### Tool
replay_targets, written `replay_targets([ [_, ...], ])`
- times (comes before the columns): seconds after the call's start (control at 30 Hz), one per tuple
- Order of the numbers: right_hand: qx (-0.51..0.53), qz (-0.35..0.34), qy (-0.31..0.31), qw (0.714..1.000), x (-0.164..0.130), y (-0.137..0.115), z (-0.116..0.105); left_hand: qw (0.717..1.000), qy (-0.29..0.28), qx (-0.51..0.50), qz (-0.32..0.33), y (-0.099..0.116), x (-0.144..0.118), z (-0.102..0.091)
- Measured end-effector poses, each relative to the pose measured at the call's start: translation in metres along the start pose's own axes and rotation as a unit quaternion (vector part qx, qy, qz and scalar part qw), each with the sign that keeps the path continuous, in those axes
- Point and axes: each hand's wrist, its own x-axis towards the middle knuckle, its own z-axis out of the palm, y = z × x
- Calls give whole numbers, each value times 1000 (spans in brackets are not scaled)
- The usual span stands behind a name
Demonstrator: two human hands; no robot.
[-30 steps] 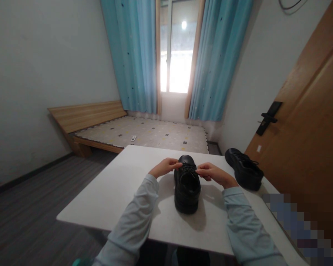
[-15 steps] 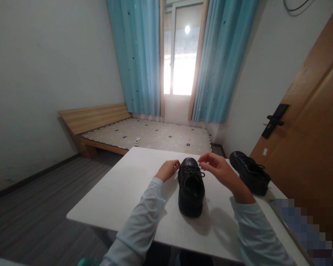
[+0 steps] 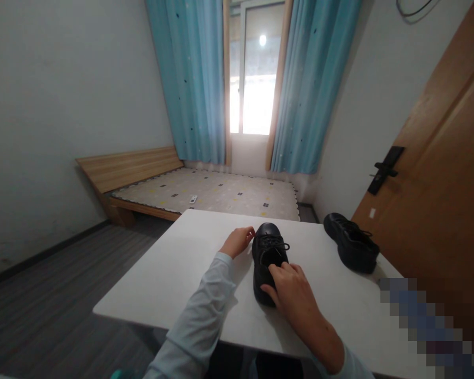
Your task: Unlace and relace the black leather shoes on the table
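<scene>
A black lace-up shoe [image 3: 269,246] stands on the white table [image 3: 174,273], toe pointing away from me. My left hand [image 3: 237,241] rests against the shoe's left side near the laces, fingers curled. My right hand [image 3: 290,287] grips the shoe's heel from behind, fingers over the collar. A second black shoe [image 3: 351,242] lies at the table's right side, apart from both hands.
A wooden door [image 3: 438,184] with a black handle stands close on the right. Beyond the table are a low wooden bed [image 3: 205,192] with a patterned mat, blue curtains [image 3: 197,79] and a bright window. Grey floor lies to the left.
My right hand has left the laces, lifted, then come back toward me and closed on the shoe's heel. The left hand has stayed by the shoe's left side.
</scene>
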Motion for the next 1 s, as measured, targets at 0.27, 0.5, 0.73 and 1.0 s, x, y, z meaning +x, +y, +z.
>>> replay_targets([
  [0.27, 86, 7, -5, 996, 2, 8, -2, 1000, -5, 5, -6, 3, 0, -2],
  [0.5, 127, 6, -24, 992, 7, 22, -5, 1000, 0, 16, 0, 0, 2, 1],
  [0.73, 165, 10, -3, 986, 11, 44, -16, 1000, -5, 25, 3, 2, 1, 0],
  [1.0, 185, 28, 55, 981, 16, 71, -39, 998, 59, 24, 14, 9, -1, -7],
])
